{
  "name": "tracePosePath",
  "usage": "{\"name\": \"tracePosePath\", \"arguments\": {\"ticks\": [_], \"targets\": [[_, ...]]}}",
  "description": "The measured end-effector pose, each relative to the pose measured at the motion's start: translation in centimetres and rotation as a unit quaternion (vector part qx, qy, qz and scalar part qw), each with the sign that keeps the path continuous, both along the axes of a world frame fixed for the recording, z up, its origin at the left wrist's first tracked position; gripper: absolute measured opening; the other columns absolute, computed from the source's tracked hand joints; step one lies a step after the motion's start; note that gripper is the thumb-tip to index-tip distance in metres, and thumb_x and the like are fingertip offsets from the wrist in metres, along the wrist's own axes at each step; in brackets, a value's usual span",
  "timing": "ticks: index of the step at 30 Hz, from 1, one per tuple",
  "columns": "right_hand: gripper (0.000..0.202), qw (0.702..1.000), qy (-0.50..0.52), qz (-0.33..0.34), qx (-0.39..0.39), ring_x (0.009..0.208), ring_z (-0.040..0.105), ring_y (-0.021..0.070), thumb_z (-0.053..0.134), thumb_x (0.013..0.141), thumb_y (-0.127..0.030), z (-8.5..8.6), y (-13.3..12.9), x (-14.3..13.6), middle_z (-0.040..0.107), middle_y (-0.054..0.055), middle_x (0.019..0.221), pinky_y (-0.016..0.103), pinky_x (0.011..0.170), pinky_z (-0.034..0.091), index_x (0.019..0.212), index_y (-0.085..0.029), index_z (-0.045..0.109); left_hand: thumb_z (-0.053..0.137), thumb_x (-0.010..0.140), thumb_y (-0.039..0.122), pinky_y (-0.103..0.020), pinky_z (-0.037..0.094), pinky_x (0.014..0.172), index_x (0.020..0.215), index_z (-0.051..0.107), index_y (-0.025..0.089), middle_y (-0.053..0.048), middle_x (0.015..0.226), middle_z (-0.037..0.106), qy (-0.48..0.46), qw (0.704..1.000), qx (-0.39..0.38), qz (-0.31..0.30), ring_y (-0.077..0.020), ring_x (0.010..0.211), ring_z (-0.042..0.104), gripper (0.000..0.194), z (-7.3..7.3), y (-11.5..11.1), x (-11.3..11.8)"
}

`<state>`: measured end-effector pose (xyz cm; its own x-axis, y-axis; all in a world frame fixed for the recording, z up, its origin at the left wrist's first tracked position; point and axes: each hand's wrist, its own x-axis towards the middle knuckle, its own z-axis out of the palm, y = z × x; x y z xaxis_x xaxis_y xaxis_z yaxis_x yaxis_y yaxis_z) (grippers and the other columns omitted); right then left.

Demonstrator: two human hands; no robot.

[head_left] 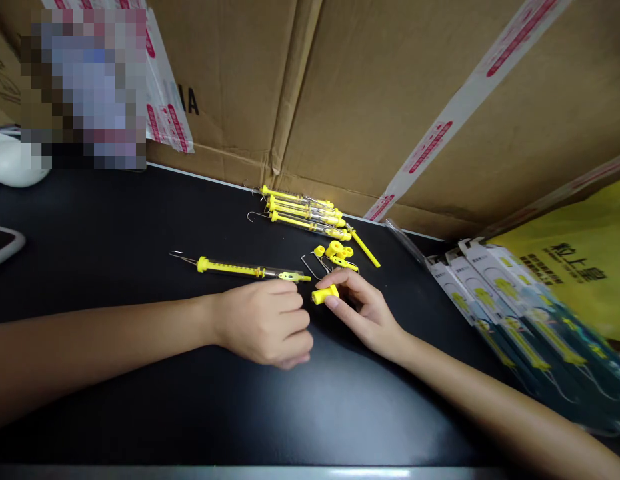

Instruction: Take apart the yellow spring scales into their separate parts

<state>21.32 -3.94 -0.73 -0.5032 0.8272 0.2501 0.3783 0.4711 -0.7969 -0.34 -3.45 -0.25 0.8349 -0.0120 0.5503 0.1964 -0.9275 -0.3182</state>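
Note:
My right hand (pixel 365 307) pinches a short yellow plastic cap (pixel 324 295) between thumb and fingertips. Close to it, on the left, my left hand (pixel 267 323) is curled into a fist with its back to me; whatever the fingers hold is hidden. Just beyond the fist lies a spring scale (pixel 235 268), a clear tube with yellow parts and a metal hook at its left end. Past my right fingertips sit loose yellow caps (pixel 335 249), a small yellow pointer piece (pixel 344 264) and bent wire hooks (pixel 313 263).
Several spring scales (pixel 305 213) lie side by side near the cardboard wall (pixel 230 80), by a yellow strip (pixel 365 248). Packaged scales (pixel 510 300) and a yellow bag (pixel 565 247) stand right. A phone (pixel 3 243) and white object (pixel 15 160) are left on the black table (pixel 115 220).

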Motion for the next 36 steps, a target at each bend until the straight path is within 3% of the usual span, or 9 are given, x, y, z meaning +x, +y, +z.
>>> {"name": "tracePosePath", "arguments": {"ticks": [4, 6, 13, 29, 36], "targets": [[0.014, 0.999, -0.014, 0.008, 0.035, 0.084, 0.055, 0.0159, 0.051, 0.090, -0.028, -0.04, -0.05, -0.01, 0.058, 0.004, 0.092, 0.028, 0.071, 0.045, 0.101, -0.021, 0.054, 0.046, 0.088, 0.036, -0.031, 0.032, 0.064, 0.077, 0.055, 0.018, 0.000, 0.069, 0.054, -0.025, 0.985, -0.053, 0.164, -0.0156, 0.065, 0.046, 0.023, -0.06, 0.48, -0.19], [0.014, 0.998, -0.023, 0.013, 0.058, 0.081, 0.055, 0.0154, 0.051, 0.089, -0.026, -0.05, -0.14, -0.04, 0.058, 0.004, 0.091, 0.029, 0.069, 0.045, 0.102, -0.021, 0.054, 0.045, 0.089, 0.038, -0.032, 0.031, 0.067, 0.084, 0.056, 0.018, 0.000, 0.075, 0.056, -0.017, 0.975, -0.092, 0.201, -0.0161, 0.069, 0.047, 0.023, -0.18, 0.65, -0.21], [0.018, 0.992, -0.034, 0.037, 0.113, 0.075, 0.053, 0.0142, 0.055, 0.086, -0.019, -0.28, -0.19, -0.09, 0.058, 0.003, 0.089, 0.028, 0.065, 0.045, 0.103, -0.023, 0.051, 0.046, 0.088, 0.031, -0.031, 0.029, 0.068, 0.083, 0.058, 0.017, 0.001, 0.075, 0.058, -0.025, 0.973, -0.132, 0.188, -0.0144, 0.070, 0.049, 0.019, -0.15, 0.64, -0.04], [0.021, 0.991, -0.035, 0.032, 0.127, 0.072, 0.053, 0.0137, 0.058, 0.083, -0.018, -0.30, -0.29, -0.14, 0.057, 0.003, 0.087, 0.028, 0.063, 0.046, 0.102, -0.022, 0.051, 0.047, 0.081, 0.024, -0.031, 0.031, 0.069, 0.078, 0.057, 0.018, 0.001, 0.072, 0.057, -0.045, 0.963, -0.185, 0.190, -0.0151, 0.070, 0.049, 0.012, -0.13, 0.62, 0.08], [0.020, 0.988, -0.050, -0.057, 0.138, 0.071, 0.052, 0.0141, 0.054, 0.085, -0.022, -0.09, 0.17, 0.66, 0.053, 0.002, 0.085, 0.027, 0.061, 0.045, 0.103, -0.023, 0.046, 0.048, 0.079, 0.024, -0.031, 0.031, 0.069, 0.077, 0.056, 0.018, 0.001, 0.071, 0.056, -0.048, 0.960, -0.181, 0.207, -0.0150, 0.070, 0.049, 0.009, -0.25, 0.78, -0.11]]}}
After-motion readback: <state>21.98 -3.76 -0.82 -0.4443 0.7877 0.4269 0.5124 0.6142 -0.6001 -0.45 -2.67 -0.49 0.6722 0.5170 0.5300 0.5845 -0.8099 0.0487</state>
